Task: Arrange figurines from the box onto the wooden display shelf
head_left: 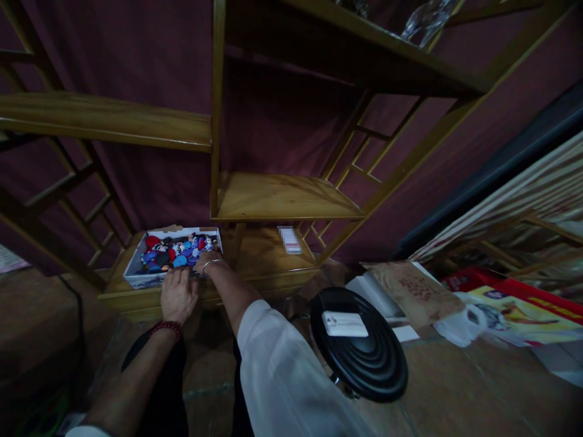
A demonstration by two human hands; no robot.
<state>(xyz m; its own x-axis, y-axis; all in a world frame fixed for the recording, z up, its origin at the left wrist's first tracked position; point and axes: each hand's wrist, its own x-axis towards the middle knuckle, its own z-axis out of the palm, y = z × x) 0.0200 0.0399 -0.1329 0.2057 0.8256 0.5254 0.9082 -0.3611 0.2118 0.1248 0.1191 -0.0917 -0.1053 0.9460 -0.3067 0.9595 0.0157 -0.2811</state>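
Note:
A shallow white cardboard box point(136, 280) rests on the lowest wooden shelf at the left, full of small red, blue, black and white pieces point(175, 250) whose kind is too small to make out. At its front wall is my left hand point(179, 294), with a dark red bead bracelet on the wrist and the fingers bent over the rim. My right hand point(209, 262), wearing a silver bangle, reaches across the box's front right corner. Its fingers are curled down by the pieces, and their tips are hidden.
A wooden lattice shelf unit point(286, 197) stands ahead. On its low board lies a white card-like item point(290, 240). To my right is a round black stool point(364, 364) bearing a white flat object point(345, 324). Beyond it are a brown paper bag point(412, 291) and a red-yellow box point(532, 312).

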